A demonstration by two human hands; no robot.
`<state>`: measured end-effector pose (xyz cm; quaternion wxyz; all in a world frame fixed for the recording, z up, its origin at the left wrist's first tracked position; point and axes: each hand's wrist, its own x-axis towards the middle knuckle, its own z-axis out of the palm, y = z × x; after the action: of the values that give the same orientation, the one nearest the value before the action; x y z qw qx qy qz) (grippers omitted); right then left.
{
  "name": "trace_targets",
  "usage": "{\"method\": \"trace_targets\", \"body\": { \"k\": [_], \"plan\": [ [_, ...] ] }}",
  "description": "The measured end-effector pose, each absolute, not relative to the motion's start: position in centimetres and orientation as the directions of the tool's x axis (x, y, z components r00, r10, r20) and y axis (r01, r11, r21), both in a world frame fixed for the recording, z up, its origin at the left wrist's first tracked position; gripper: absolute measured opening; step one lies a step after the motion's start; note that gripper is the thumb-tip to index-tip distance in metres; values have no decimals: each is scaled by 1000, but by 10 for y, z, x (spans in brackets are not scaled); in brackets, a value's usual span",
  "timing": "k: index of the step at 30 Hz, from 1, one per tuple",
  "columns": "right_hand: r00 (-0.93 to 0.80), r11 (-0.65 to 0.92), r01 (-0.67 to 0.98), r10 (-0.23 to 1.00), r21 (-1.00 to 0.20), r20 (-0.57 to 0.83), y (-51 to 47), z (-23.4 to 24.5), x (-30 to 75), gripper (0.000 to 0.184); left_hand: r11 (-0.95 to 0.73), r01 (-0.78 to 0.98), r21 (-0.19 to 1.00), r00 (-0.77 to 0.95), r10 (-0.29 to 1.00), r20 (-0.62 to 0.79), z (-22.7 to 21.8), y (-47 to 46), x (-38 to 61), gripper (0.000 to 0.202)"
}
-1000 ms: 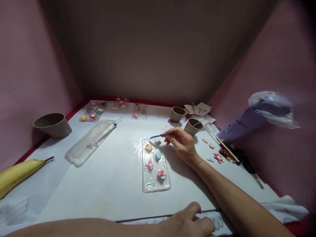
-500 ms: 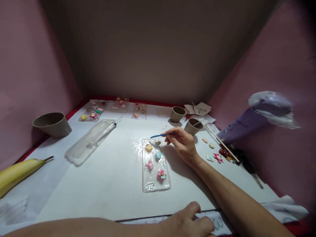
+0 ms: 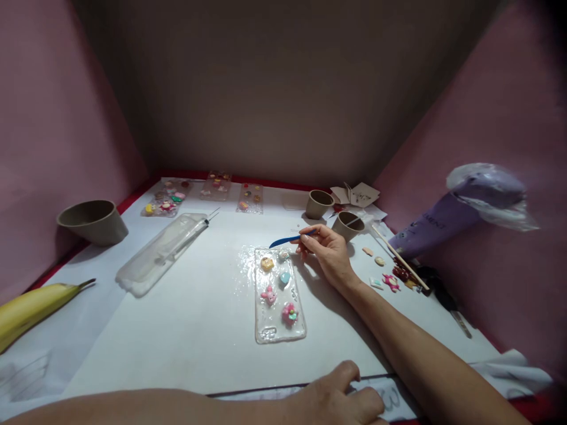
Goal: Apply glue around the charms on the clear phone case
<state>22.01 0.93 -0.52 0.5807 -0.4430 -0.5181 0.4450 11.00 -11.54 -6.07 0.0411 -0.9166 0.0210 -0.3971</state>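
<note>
A clear phone case lies flat in the middle of the white table, with several small coloured charms stuck on it. My right hand rests just right of its far end, fingers pinched on a thin blue-tipped tool that points left above the case's top edge. My left hand lies at the near table edge, fingers curled loosely on the paper, holding nothing I can see.
Two small grey cups stand behind my right hand. Loose charms and a wooden stick lie at right beside a purple piping bag. A syringe on a clear tray, a grey bowl, a banana sit left.
My right hand shifted slightly away and up, lifting the blue tool a little higher above the case's top end. My left hand stayed put.
</note>
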Motion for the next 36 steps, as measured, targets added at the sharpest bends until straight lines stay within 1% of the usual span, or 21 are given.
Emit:
{"method": "trace_targets", "body": {
  "k": [7, 12, 17, 22, 27, 32, 36],
  "plan": [
    [95, 201, -51, 976, -978, 196, 11, -7, 222, 21, -995, -28, -93, 727, -85, 681, -63, -116, 110, 41],
    [116, 217, -36, 971, -976, 211, 11, -7, 223, 21, -994, -26, -107, 716, -93, 692, -64, -116, 112, 42],
    [128, 195, -71, 974, -978, 185, 11, -6, 222, 23, -992, -21, -121, 738, -97, 668, -63, -116, 111, 42],
    [115, 177, -89, 979, -980, 166, 11, -7, 221, 24, -994, 10, -112, 713, -72, 698, -63, -116, 110, 43],
    [106, 143, -79, 985, -987, 134, 12, -8, 221, 26, -994, 0, -105, 681, -77, 728, -62, -116, 111, 45],
    [123, 122, -107, 986, -987, 109, 11, -6, 221, 27, -995, -19, -98, 707, -83, 703, -63, -116, 111, 43],
    [122, 126, -90, 986, -988, 114, 10, -6, 221, 27, -994, -23, -102, 723, -87, 686, -64, -117, 111, 42]
  ]
}}
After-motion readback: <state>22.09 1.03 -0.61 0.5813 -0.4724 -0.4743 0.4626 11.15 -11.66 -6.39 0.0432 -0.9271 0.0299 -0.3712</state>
